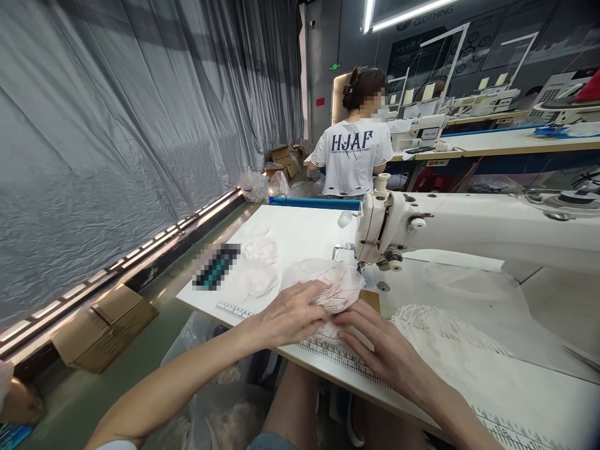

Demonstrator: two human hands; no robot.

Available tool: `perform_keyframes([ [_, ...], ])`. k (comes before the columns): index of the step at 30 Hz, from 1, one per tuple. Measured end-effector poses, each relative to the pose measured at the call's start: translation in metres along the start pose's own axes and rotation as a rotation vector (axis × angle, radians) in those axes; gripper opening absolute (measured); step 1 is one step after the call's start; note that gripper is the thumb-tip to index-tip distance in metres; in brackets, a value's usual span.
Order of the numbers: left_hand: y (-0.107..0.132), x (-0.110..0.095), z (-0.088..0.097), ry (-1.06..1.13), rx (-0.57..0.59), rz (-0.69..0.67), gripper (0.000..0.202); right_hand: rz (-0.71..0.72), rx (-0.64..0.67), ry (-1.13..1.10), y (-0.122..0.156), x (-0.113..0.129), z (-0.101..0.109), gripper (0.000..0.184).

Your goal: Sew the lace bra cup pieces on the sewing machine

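White lace fabric (335, 284) bunched between both hands' fingertips. Left hand (295, 312): fingers bent over fabric, pinching near edge. Right hand (384, 340): fingers slightly spread, tips touching fabric's edge; cannot tell whether pinching. Sewing machine (382, 231) just beyond right fingers. Round lace pieces (257, 278) left of left fingers; more lace (435, 331) right of right fingers.

Grey curtain (140, 112) along left; greenish floor (82, 400); dark lettered wall (375, 53) beyond; lit tube lights (412, 14) overhead.
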State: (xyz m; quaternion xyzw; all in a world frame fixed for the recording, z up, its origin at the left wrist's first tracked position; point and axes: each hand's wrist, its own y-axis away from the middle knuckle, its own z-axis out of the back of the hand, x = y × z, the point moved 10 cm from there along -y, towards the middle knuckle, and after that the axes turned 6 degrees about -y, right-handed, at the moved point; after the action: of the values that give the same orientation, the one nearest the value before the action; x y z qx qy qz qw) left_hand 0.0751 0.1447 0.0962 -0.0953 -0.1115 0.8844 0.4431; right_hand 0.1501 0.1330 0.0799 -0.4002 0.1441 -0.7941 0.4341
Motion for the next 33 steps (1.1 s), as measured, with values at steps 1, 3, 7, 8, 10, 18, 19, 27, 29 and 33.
perform_keyframes([
  [1, -0.001, 0.001, 0.0, 0.011, -0.011, 0.006, 0.022, 0.009, 0.02, 0.034, 0.002, 0.0, -0.003, 0.019],
  [3, -0.001, 0.004, 0.0, 0.037, -0.013, 0.013, 0.023, 0.032, 0.032, 0.114, 0.004, -0.001, -0.008, 0.022],
  [7, -0.001, 0.006, 0.002, 0.091, 0.002, 0.001, 0.026, 0.069, -0.007, 0.195, 0.004, 0.002, -0.009, 0.019],
  [8, -0.001, 0.006, 0.002, 0.108, 0.009, 0.004, 0.027, 0.073, -0.011, 0.182, 0.002, 0.003, -0.008, 0.018],
  [10, -0.001, 0.007, 0.003, 0.146, 0.023, 0.021, 0.027, 0.078, -0.018, 0.133, -0.001, 0.005, -0.005, 0.017],
  [18, 0.001, 0.006, 0.002, 0.143, 0.027, 0.015, 0.025, 0.041, -0.029, 0.031, -0.007, 0.001, 0.0, 0.017],
  [19, 0.001, 0.006, 0.001, 0.125, 0.025, 0.012, 0.024, 0.039, -0.034, 0.027, -0.007, 0.0, 0.0, 0.017],
  [27, -0.002, 0.006, 0.004, 0.083, -0.041, 0.033, 0.013, 0.049, -0.079, 0.053, -0.008, -0.003, 0.001, 0.016],
  [29, -0.002, 0.006, 0.004, 0.091, -0.037, 0.038, 0.014, 0.054, -0.077, 0.045, -0.009, -0.002, 0.001, 0.016],
  [33, 0.0, 0.015, 0.006, 0.136, -0.052, 0.085, 0.016, 0.008, -0.159, 0.065, -0.005, -0.006, 0.012, 0.014],
])
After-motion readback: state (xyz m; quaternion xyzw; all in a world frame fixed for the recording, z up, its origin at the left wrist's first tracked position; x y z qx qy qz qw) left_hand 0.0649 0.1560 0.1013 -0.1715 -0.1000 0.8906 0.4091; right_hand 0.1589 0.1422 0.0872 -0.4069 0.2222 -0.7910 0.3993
